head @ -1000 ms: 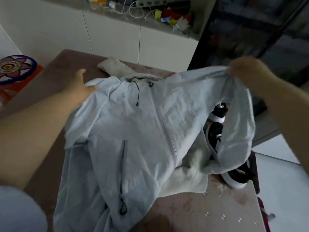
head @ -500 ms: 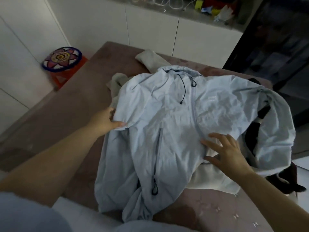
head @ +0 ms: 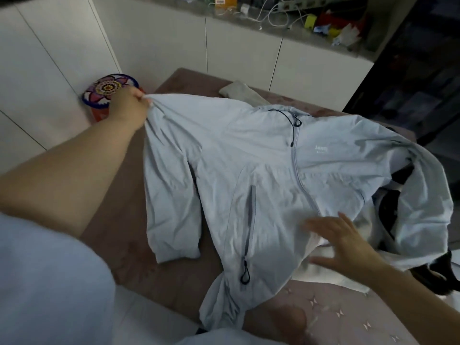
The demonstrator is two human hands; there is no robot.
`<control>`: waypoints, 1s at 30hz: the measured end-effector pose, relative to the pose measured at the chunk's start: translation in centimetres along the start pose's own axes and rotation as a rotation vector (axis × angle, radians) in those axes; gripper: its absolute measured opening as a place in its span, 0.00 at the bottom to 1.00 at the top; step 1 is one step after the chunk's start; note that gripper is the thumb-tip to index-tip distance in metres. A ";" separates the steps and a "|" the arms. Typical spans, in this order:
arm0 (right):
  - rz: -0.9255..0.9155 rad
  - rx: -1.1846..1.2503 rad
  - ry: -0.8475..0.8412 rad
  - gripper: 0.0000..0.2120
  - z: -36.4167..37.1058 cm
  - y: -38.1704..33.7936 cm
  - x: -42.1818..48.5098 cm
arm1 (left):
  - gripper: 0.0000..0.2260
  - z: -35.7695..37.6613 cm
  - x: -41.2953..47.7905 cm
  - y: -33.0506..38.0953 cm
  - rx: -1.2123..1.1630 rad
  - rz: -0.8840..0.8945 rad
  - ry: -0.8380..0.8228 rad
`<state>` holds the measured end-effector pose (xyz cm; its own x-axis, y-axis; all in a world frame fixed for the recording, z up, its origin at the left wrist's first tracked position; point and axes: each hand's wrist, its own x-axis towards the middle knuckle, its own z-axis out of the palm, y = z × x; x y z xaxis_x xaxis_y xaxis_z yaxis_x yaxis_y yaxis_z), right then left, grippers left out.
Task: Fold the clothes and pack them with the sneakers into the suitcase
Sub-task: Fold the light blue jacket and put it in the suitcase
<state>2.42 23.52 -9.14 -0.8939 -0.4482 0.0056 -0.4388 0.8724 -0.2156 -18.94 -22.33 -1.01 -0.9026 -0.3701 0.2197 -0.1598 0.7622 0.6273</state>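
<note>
pale-blue jacket (head: 249, 158) now spread wider; left hand (head: 127, 105) pinches shoulder, pulled outward; right hand (head: 343, 242) open, fingers splayed over front.

Pale blue jacket (head: 249, 155), floral-patterned stool (head: 109, 89)

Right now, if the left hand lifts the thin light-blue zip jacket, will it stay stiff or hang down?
Probably floppy: the thin light-blue zip jacket gathers into folds where the left hand pinches it, so it should hang limp. Likely light too, since the fabric looks thin and wrinkled. It may slide on the table under the open right hand.
</note>
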 end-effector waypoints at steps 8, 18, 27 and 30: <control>-0.058 -0.097 0.057 0.20 3.1 -2.7 2.7 | 0.35 1.6 -7.2 1.1 0.152 0.297 -0.419; 0.048 -0.089 -0.036 0.07 -8.9 -5.1 12.1 | 0.37 2.2 -21.5 9.1 -0.066 0.500 -0.860; 0.250 -0.039 0.025 0.15 -9.3 -5.9 15.5 | 0.48 4.6 -20.5 14.1 0.052 0.301 -0.606; 0.220 0.012 -0.074 0.19 -10.6 -5.8 16.0 | 0.34 5.5 -20.9 14.3 0.115 0.347 -0.531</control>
<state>-10.31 13.31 2.57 -0.9585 -0.2612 -0.1139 -0.2329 0.9484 -0.2153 -4.52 -0.74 -0.73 -0.9797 0.1993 -0.0232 0.1619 0.8534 0.4955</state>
